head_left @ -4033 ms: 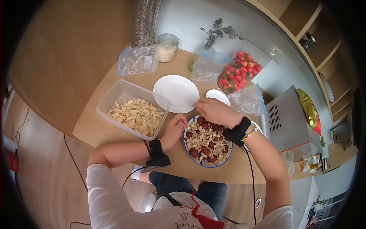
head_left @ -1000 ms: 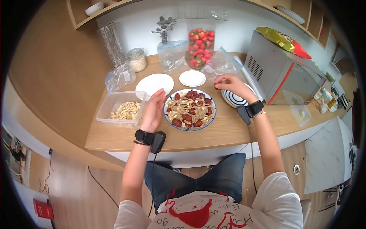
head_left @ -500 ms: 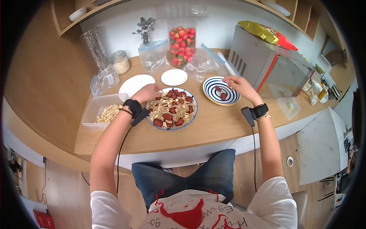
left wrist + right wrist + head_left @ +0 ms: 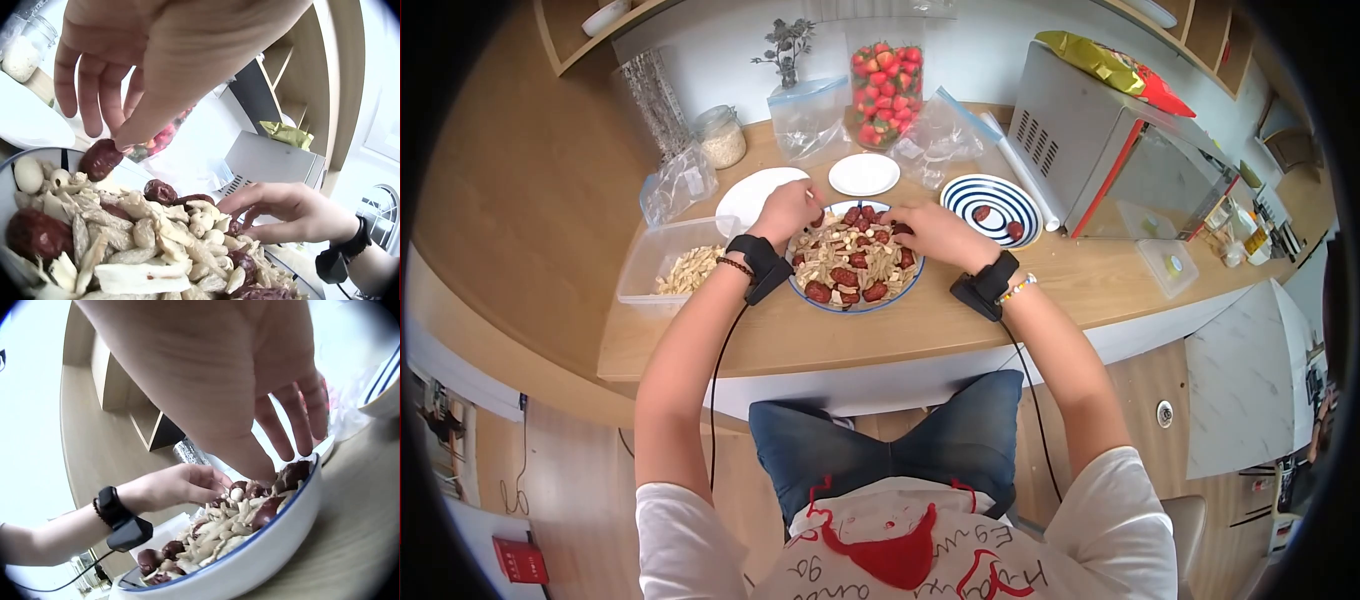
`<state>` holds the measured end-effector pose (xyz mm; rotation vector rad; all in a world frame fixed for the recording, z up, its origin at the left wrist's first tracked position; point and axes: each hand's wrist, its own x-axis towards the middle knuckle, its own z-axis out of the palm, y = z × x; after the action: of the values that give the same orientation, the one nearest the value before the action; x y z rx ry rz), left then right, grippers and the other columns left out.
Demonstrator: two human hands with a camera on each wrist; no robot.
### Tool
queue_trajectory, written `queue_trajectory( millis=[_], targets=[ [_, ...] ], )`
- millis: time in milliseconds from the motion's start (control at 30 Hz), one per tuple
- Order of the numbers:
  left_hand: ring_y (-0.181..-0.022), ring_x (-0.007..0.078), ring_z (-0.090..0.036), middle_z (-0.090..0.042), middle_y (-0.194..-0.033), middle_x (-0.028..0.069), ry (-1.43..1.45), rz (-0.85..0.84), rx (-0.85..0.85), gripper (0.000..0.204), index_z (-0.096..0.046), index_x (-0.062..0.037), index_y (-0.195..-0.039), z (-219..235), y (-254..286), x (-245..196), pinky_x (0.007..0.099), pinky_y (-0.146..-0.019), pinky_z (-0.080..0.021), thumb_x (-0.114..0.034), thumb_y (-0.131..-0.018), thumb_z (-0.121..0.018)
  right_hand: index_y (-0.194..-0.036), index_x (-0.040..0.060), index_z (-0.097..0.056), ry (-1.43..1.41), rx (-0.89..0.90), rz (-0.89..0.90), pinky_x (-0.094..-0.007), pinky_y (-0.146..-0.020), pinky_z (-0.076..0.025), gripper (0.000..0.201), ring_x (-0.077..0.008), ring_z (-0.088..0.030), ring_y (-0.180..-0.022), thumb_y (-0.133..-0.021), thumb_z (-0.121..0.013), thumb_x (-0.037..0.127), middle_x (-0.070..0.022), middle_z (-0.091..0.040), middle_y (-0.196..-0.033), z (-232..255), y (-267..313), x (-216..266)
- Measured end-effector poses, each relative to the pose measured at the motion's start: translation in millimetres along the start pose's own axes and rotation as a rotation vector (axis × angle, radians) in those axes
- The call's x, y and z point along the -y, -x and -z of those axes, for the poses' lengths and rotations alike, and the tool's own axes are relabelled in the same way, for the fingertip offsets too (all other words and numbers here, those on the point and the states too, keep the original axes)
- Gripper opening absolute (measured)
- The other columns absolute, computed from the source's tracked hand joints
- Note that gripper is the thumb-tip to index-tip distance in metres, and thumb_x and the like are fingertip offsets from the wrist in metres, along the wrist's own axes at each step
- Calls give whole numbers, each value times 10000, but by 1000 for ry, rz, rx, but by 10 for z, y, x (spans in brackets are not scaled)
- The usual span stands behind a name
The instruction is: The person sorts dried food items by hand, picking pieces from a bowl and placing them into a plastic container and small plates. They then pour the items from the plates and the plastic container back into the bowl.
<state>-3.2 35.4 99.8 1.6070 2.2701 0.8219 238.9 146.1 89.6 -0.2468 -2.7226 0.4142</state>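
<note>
My left hand (image 4: 788, 212) pinches a red date (image 4: 100, 159) between thumb and fingertips over the left back edge of the blue-rimmed bowl (image 4: 250, 575). My right hand (image 4: 942, 236) is at the bowl's right back side, thumb and fingers around another date (image 4: 292, 475) that lies among the food. Pale strips, round white seeds and several dates fill the bowl. To the right stands a striped bowl (image 4: 1030, 203) holding two dates (image 4: 982, 213). Part of the right fingers' contact is hidden in the head view.
Left of the bowl are a plastic box (image 4: 638, 270) of pale pieces and a white plate (image 4: 745, 197). Behind stand a small white plate (image 4: 864, 175), plastic bags (image 4: 808, 120), a glass jar (image 4: 721, 140) and strawberries (image 4: 887, 95). A microwave (image 4: 1090, 150) stands right.
My right hand has moved left from the striped bowl to the filled bowl; two dates lie in the striped bowl. Earlier, my left hand came from beside the filled bowl to its back edge.
</note>
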Motion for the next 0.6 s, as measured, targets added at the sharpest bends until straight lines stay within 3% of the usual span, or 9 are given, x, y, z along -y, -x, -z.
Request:
queue_trajectory(
  millis=[67, 200, 433, 567, 600],
  targets=[
    [-790, 240, -629, -643, -846, 124, -8, -35, 3, 249, -626, -22, -926, 20, 12, 73, 307, -700, -485, -154, -718, -656, -1017, 63, -631, 82, -69, 50, -419, -749, -492, 246, -339, -612, -832, -780, -567, 72, -155, -639, -896, -59, -79, -26],
    [-796, 245, -628, -645, -836, 105, -90, -51, -29, 306, -624, -33, -961, -14, 64, 134, 327, -712, -489, -234, -734, -667, -1041, 20, -599, 30, -10, -42, -387, -729, -503, 295, -328, -626, -787, -753, -620, 82, -182, -649, -831, -119, -110, -105],
    [-850, 279, -638, -665, -880, 129, -434, 19, 20, 336, -661, -54, -929, -67, 10, -216, 364, -720, -505, -314, -719, -685, -982, 10, -606, -3, 82, -49, -405, -726, -495, 281, -347, -619, -813, -712, -640, 78, -200, -641, -827, -65, -203, -147],
    [-829, 290, -647, -669, -861, 149, -526, 25, 36, 312, -683, -37, -886, -115, -23, -230, 367, -702, -514, -299, -717, -682, -942, 23, -583, 38, 23, -3, -415, -726, -488, 269, -346, -617, -797, -688, -657, 72, -181, -639, -798, -58, -172, -91],
    [-825, 293, -649, -669, -859, 154, -533, 17, 18, 306, -687, -33, -877, -140, -22, -214, 368, -698, -516, -294, -717, -680, -949, 28, -559, 42, 77, -73, -408, -765, -479, 269, -341, -602, -865, -695, -645, 61, -176, -628, -861, 10, -161, 2]
  ],
)
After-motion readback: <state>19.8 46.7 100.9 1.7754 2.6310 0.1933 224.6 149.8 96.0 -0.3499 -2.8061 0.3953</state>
